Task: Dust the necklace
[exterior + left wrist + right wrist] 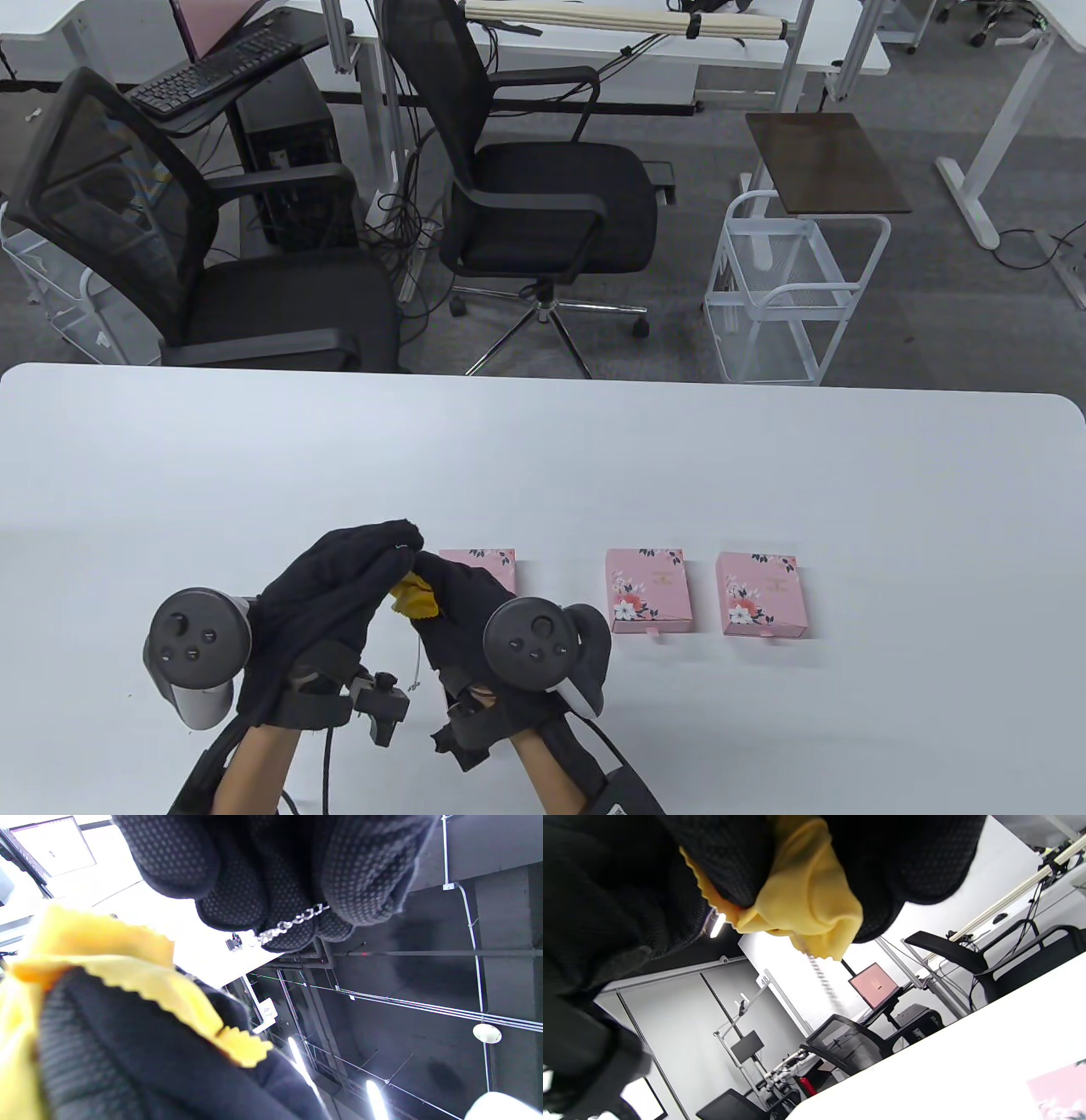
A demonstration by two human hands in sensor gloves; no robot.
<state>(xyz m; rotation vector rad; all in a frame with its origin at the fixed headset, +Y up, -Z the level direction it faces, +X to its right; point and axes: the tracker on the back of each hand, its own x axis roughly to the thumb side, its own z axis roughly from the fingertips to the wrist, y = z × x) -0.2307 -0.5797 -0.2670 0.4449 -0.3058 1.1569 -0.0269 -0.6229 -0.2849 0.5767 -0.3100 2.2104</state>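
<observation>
Two hands are meeting above the desk (543, 458) — the left hand (327, 611) is pinching the chain (292, 924) between curled fingers (360, 870), and the right hand (462, 611) is gripping a yellow cloth (414, 597) around it. Three pink boxes (649, 590) are lying just beside.

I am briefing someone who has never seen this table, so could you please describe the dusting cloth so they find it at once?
On the white table, look at the near edge where two black-gloved hands meet, left of three pink flowered boxes. The small yellow cloth is bunched in the right hand, around a thin silver chain. It is the only yellow thing there.
</observation>
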